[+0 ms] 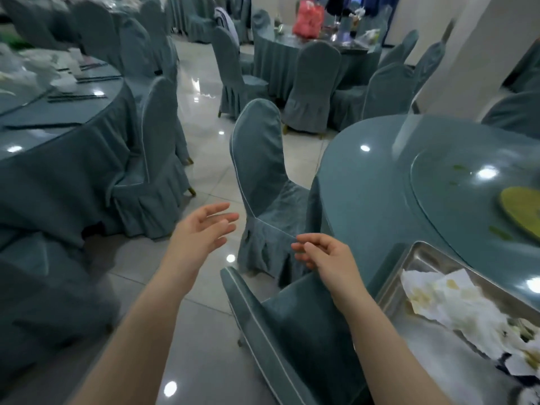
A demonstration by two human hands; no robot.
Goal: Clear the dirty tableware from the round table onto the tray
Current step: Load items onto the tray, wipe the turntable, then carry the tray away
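head-worn wide view, angled down, near hands [201, 229]

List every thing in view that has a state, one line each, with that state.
Left hand: open, fingers spread, holding nothing.
Right hand: fingers loosely curled, holding nothing.
Rectangular steel tray: on the round table's edge, holding crumpled stained white napkins.
Round glass turntable: smeared with green food bits.
Yellow-green round plate: on the turntable, partly out of view.
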